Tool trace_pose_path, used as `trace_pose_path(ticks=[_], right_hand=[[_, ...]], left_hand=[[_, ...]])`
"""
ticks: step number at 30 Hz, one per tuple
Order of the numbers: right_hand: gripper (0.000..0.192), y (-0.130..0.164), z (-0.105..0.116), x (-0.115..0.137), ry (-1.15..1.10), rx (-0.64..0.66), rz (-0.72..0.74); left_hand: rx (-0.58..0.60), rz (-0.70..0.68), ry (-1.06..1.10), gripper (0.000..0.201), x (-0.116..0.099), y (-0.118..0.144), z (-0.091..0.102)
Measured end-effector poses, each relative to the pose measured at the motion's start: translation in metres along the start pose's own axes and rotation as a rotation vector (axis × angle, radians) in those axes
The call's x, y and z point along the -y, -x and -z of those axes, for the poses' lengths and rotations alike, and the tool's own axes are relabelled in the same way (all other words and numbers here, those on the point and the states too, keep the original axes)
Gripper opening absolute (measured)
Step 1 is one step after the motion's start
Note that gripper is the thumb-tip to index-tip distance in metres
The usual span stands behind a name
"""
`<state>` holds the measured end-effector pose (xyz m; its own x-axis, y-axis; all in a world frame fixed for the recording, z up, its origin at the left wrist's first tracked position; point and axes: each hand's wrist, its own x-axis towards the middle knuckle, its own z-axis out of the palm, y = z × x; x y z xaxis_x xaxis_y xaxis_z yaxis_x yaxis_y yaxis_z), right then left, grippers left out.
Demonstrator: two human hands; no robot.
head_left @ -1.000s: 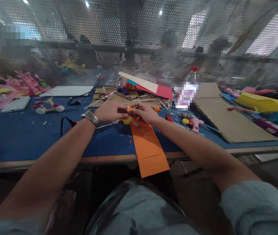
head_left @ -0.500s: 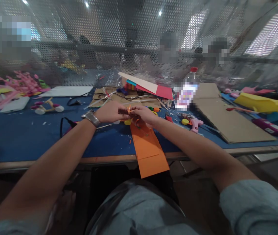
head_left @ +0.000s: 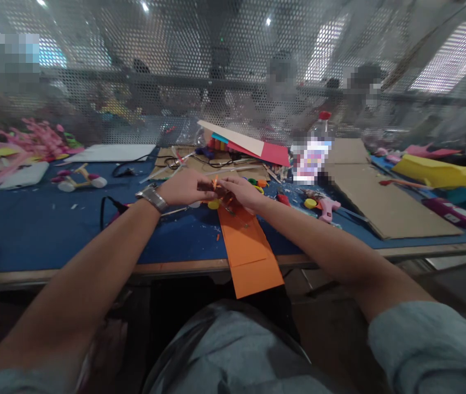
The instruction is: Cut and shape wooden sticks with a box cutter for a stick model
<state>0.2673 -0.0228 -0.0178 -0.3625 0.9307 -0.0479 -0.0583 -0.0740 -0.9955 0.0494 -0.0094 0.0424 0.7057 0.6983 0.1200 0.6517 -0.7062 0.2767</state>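
Note:
My left hand (head_left: 186, 187) and my right hand (head_left: 241, 191) meet over the middle of the blue table, fingertips pinched together on a small orange paper piece (head_left: 215, 183). A watch sits on my left wrist. Right below the hands a long orange paper sheet (head_left: 248, 246) lies flat and hangs over the table's front edge. A yellow bottle cap (head_left: 214, 204) rests just under my fingers. What else the fingers hold is too small to tell.
A pink glue gun (head_left: 328, 208) and cardboard sheet (head_left: 376, 200) lie to the right, yellow foam (head_left: 442, 172) beyond. A red-capped bottle (head_left: 317, 143) and red-and-cream paper stack (head_left: 249, 144) stand behind. A small wheeled stick model (head_left: 77, 179) and pink craft pieces (head_left: 31, 141) are left. People sit behind perforated mesh.
My hands stay together on the small orange piece, with only slight finger shifts; my right hand has edged a little toward the left.

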Motion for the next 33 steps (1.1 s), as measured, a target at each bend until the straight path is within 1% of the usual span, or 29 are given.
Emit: trace_pose_path(ticks=[4, 11, 15, 18, 21, 24, 28, 33], right_hand=[[0.031, 0.001, 0.001, -0.001, 0.009, -0.005, 0.025], [0.037, -0.002, 0.002, -0.006, 0.057, -0.011, 0.080], [0.042, -0.005, 0.005, -0.009, 0.125, -0.016, 0.128], [0.042, -0.004, 0.007, -0.007, 0.198, -0.020, 0.212], [0.035, 0.000, 0.008, -0.003, 0.279, -0.043, 0.335], [0.030, 0.002, 0.008, -0.001, 0.351, -0.072, 0.441], [0.038, 0.002, 0.011, -0.003, 0.417, -0.083, 0.525], [0.047, 0.000, 0.012, -0.007, 0.463, -0.047, 0.590]], left_hand=[[-0.008, 0.004, -0.017, 0.043, 0.002, 0.000, -0.001], [-0.004, -0.010, -0.019, 0.041, 0.006, -0.001, -0.001], [0.003, -0.013, 0.009, 0.045, 0.008, 0.001, 0.001], [0.006, -0.013, 0.026, 0.048, 0.007, 0.003, 0.003], [-0.004, -0.011, 0.027, 0.047, 0.005, 0.004, 0.003], [-0.019, -0.001, 0.024, 0.050, 0.004, 0.004, 0.004], [-0.022, 0.018, 0.040, 0.055, 0.003, 0.004, 0.005], [-0.005, 0.024, 0.055, 0.053, 0.003, 0.006, 0.004]])
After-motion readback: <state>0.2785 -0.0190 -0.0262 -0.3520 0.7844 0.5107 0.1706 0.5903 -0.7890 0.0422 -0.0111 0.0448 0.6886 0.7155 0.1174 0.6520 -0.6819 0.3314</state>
